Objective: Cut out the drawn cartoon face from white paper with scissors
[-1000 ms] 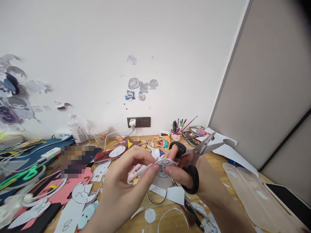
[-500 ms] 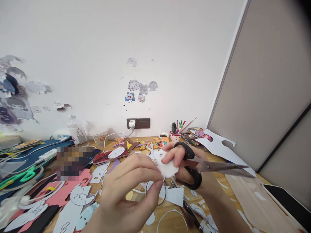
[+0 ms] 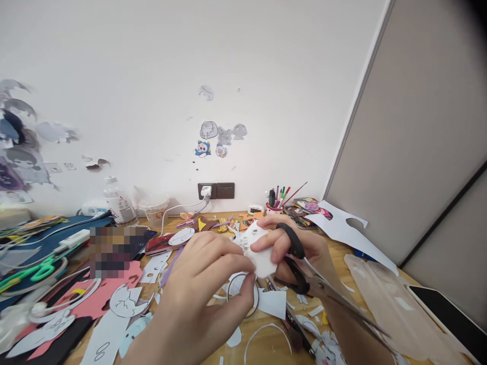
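With my right hand (image 3: pixel 302 241) I have fingers closed on a white paper cutout (image 3: pixel 263 261), held up over the middle of the table (image 3: pixel 266 338). The scissors (image 3: pixel 321 286) hang by their black handles from that hand, blades toward the near right corner. My left hand (image 3: pixel 201 289) curls at the cutout's left edge; whether it pinches it, I cannot tell.

2 hands (image 3: pixel 194 289), 1 pair of black-handled scissors (image 3: pixel 322 286), 1 bottle (image 3: pixel 119 202), 1 clear cup (image 3: pixel 154 212), 2 socket panels (image 3: pixel 225 190).
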`<state>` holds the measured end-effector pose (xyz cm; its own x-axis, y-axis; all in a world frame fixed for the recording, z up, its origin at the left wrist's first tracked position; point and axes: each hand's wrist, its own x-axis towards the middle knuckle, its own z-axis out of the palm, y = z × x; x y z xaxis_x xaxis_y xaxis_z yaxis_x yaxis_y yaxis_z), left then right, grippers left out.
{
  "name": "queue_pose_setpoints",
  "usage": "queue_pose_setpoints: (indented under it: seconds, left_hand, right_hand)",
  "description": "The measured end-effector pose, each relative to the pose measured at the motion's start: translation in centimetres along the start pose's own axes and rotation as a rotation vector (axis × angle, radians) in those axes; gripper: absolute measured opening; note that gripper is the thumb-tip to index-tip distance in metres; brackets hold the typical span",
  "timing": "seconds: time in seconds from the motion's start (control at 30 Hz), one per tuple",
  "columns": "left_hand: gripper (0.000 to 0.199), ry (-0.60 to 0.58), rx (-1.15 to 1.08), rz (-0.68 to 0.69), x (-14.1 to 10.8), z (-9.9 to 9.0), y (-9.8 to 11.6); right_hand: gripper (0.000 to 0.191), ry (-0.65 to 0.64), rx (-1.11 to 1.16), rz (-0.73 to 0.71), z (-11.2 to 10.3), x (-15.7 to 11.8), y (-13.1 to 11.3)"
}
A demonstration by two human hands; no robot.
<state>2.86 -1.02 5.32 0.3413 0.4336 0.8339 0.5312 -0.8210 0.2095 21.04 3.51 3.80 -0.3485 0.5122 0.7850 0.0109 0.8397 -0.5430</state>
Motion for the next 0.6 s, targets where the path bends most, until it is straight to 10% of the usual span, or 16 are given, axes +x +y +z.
queue_pose_setpoints:
  seconds: [0.43, 0.6]
  left_hand:
    - [0.015, -0.116, 0.052, -0.211, 0.0, 0.9, -1.1]
    - [0.006, -0.057, -0.247, -0.551, -0.1, 1.0, -2.4]
  right_hand:
    - [0.021, -0.161, -0.123, -0.095, -0.1, -0.1, 1.2]
    - [0.021, -0.124, -0.086, -0.148, 0.0, 0.1, 1.0]
